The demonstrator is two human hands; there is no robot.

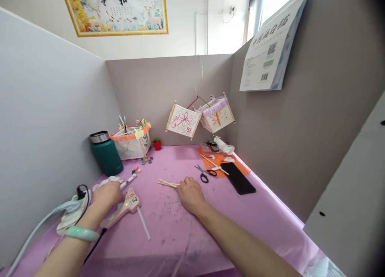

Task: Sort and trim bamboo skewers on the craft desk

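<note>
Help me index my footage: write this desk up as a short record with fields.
Surface: purple cloth
Right hand: at the right end of thin wooden sticks; exact grip hidden
Left hand: beside crumpled white material; grip unclear
Between hands: pink glue gun
Right side: scissors; black phone overlapping an orange sheet
Back left: teal bottle, small red pot
Hanging: two decorated lanterns

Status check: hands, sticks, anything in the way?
Right hand on sticks, grip hidden. Left hand beside glue gun, grip unclear. Glue gun between hands, possibly in the way.
</note>
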